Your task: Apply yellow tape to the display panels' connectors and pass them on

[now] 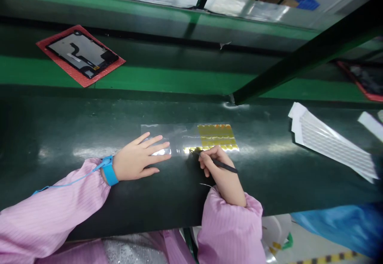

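A clear plastic sheet [176, 134] lies flat on the dark green worktop [74, 136], with rows of small yellow stickers [217, 136] on its right part. My left hand [138, 160] rests open and flat on the sheet's left end, fingers spread; a blue wrist strap [108, 170] with a cord is on that wrist. My right hand [220, 170] is closed on black tweezers [220, 163], their tip touching the lower left edge of the sticker rows. Both arms wear pink striped sleeves.
A red tray [74, 74] holding a dark flat electronic panel [82, 52] sits on the green belt at the back left. White sheets [329, 140] lie at the right. A dark green frame bar [302, 54] slants across the upper right; another red tray [363, 78] shows at far right.
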### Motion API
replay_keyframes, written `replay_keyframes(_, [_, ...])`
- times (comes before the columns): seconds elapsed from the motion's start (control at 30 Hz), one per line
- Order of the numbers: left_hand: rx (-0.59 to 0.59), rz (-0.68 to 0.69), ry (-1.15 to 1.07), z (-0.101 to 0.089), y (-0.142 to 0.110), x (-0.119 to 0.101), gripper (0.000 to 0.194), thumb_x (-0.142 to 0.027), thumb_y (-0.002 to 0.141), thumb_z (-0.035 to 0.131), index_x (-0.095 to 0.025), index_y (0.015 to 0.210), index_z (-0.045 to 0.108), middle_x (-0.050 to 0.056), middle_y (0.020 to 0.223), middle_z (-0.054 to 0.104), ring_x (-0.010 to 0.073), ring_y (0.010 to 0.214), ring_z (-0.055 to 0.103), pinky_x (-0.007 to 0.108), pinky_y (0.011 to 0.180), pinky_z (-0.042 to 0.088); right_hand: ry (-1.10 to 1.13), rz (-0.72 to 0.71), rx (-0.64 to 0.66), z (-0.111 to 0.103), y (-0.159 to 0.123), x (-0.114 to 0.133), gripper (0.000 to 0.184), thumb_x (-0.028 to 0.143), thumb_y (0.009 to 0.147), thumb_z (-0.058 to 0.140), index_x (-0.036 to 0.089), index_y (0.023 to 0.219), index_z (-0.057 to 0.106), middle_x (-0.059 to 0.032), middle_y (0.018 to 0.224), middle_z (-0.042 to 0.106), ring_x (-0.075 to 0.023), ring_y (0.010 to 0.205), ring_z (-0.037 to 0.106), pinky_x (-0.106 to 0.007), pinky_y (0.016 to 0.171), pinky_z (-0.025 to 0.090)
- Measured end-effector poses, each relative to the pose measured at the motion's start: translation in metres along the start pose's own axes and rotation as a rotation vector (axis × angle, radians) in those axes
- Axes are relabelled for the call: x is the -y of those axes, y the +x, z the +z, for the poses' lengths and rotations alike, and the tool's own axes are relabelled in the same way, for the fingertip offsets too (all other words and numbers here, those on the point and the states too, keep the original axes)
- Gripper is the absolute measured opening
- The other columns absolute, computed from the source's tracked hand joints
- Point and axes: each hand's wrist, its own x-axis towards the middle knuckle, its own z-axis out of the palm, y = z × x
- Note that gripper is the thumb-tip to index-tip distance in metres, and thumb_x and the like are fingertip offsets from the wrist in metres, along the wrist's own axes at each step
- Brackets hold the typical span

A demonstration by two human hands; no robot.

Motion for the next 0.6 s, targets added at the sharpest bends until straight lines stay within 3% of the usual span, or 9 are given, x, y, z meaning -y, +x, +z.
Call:
replay_keyframes(0.23, [-0.001,0.001,-0.070,-0.002,0.002,0.002,0.047,-0.037,0.097,0.055,-0.026,0.143,0.052,0.008,0.157,0.042,0.0346,0.148,0.033,0.057,0.121,0.021,0.111,-0.015,0.011,-0.003,0.000,0.001,0.031,0.046,0.080,0.073,0.021,0.072,0.059,0.0026,0.059,0.059,-0.0086,0.044,0.045,-0.022,0.041,0.035])
replay_keyframes(0.4, [-0.029,-0.021,-0.173,0.000,-0.001,0.001,0.044,-0.032,0.098,0.053,-0.021,0.141,0.054,0.011,0.156,0.041,0.0347,0.150,0.027,0.058,0.121,0.023,0.234,-0.020,0.069,0.000,-0.002,0.006,0.037,0.049,0.078,0.073,0.022,0.067,0.050,0.0019,0.060,0.058,-0.0100,0.046,0.045,-0.020,0.038,0.029])
replay_keyframes(0.5, [-0.132,-0.090,-0.295,-0.004,-0.025,0.001,0.040,-0.027,0.101,0.047,-0.019,0.139,0.055,0.012,0.155,0.044,0.0279,0.150,0.028,0.049,0.122,0.028,0.233,-0.045,0.042,0.003,-0.001,0.003,0.040,0.054,0.077,0.072,0.023,0.067,0.048,0.0028,0.059,0.056,-0.0099,0.045,0.044,-0.019,0.036,0.027])
replay_keyframes(0.6, [-0.234,-0.229,-0.399,-0.015,-0.069,0.001,0.038,-0.025,0.102,0.041,-0.019,0.135,0.059,0.011,0.152,0.049,0.0237,0.147,0.037,0.044,0.119,0.036,0.181,-0.051,-0.013,0.003,0.000,-0.003,0.037,0.053,0.077,0.074,0.022,0.072,0.053,0.0024,0.060,0.059,-0.0091,0.045,0.044,-0.018,0.036,0.029])
